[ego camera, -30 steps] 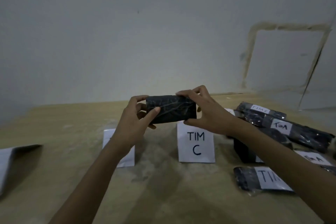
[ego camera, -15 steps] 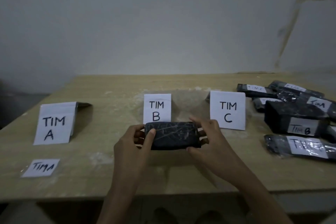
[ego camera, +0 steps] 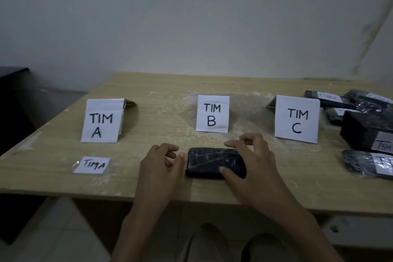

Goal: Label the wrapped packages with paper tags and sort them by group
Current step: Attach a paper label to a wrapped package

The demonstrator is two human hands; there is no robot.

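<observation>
A black wrapped package (ego camera: 212,162) without a tag lies flat on the wooden table (ego camera: 148,185), in front of the standing "TIM B" card (ego camera: 212,114). My right hand (ego camera: 253,161) covers its right end, thumb on the near edge and curled fingers over the far edge. My left hand (ego camera: 161,166) sits at the package's left end, fingers loosely curled and thumb tip just touching it. A small loose "TIM A" tag (ego camera: 92,165) lies flat at the left, below the "TIM A" card (ego camera: 101,121). The "TIM C" card (ego camera: 296,119) stands to the right.
Several black wrapped packages with white tags are piled at the right edge (ego camera: 365,132), one lying nearer (ego camera: 365,164). A dark piece of furniture (ego camera: 12,100) stands left of the table. The wall runs behind, and the table's front edge is close to me.
The view dropped from the wall to the table. Both hands lowered the package from in front of me onto the table before the "TIM B" card. My left hand's grip has loosened.
</observation>
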